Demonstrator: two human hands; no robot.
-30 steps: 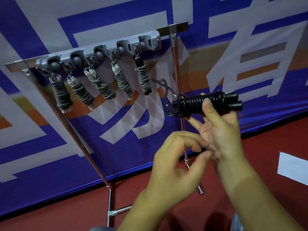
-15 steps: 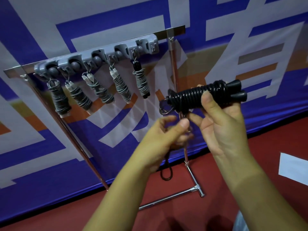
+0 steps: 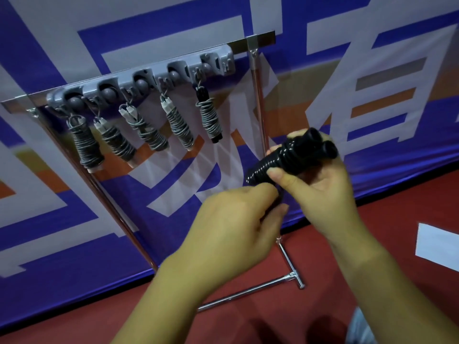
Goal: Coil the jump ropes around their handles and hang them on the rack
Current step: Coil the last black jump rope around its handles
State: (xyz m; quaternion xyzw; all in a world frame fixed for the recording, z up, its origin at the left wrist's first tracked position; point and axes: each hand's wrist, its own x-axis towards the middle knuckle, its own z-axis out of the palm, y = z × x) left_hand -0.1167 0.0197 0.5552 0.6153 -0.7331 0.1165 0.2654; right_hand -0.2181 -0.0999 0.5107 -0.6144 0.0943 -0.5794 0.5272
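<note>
Lowest and nearest in the frame, your left hand (image 3: 238, 219) curls its fingers at the lower end of the black jump rope (image 3: 285, 158), though what they pinch is hidden. At centre right, your right hand (image 3: 315, 187) grips the coiled bundle. Farther back, upper left, five grey coiled ropes (image 3: 149, 127) hang from the rack (image 3: 139, 80).

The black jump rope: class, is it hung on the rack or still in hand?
In hand. The right hand grips the coiled black jump rope, off the grey rack.
</note>
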